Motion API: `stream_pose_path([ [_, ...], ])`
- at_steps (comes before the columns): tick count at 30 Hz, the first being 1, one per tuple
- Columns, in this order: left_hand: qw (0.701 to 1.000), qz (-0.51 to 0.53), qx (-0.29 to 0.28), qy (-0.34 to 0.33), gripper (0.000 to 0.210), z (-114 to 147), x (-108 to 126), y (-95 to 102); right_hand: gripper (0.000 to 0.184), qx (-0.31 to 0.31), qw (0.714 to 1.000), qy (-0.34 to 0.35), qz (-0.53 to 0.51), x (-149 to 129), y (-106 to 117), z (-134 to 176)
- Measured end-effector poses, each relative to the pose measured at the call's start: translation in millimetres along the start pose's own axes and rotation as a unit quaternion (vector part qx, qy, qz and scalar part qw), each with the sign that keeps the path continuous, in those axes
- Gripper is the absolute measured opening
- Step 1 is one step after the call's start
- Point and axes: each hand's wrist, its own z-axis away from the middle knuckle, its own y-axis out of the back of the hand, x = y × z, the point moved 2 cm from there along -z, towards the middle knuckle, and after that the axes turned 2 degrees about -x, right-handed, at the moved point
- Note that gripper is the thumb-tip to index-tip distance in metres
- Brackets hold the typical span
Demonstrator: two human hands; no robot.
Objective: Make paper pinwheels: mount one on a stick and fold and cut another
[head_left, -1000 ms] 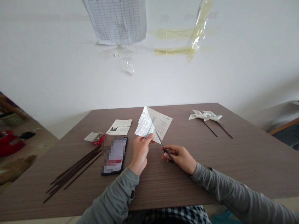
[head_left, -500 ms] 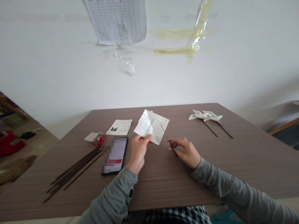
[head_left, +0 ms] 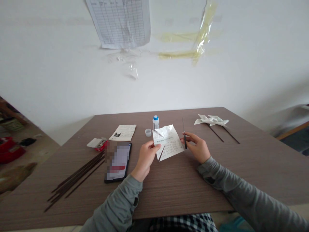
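My left hand (head_left: pixel 145 157) pinches the left edge of a square printed paper (head_left: pixel 169 142) with cuts running in from its corners, held low over the brown table (head_left: pixel 183 183). My right hand (head_left: pixel 197 147) sits just right of the paper and grips small dark scissors (head_left: pixel 184 134), blades pointing up and away from the sheet. Both arms wear grey sleeves.
A phone (head_left: pixel 118 161) lies left of my left hand, with dark sticks (head_left: pixel 76 178) further left. A small red box (head_left: pixel 98 143), a leaflet (head_left: pixel 123 132), a glue bottle (head_left: pixel 155 122) and its cap (head_left: pixel 148 132) sit behind. Paper pinwheels (head_left: pixel 211 120) on sticks lie at the far right.
The scissors came out of the paper and moved right, blades now upright. My left hand lowered and turned the paper flatter, uncovering the glue bottle and cap behind it.
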Motion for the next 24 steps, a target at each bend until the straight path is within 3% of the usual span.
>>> stream_pose_path([
  [5,0.997,-0.033,-0.058,0.029,0.011,1,-2,-1.5,0.051,-0.033,0.998,-0.025,-0.038,2,-4,-1],
  [17,0.998,-0.036,-0.053,0.022,0.029,-6,-9,7.6,0.056,-0.081,0.989,-0.065,-0.103,-2,-8,-2],
  [21,0.998,-0.038,-0.049,0.027,0.033,-8,-10,10.3,0.062,-0.063,0.987,-0.069,-0.129,0,-10,-2],
  [24,0.994,-0.049,-0.066,0.07,0.03,-8,-11,7.6,0.067,-0.021,0.984,-0.073,-0.161,1,-10,-2],
])
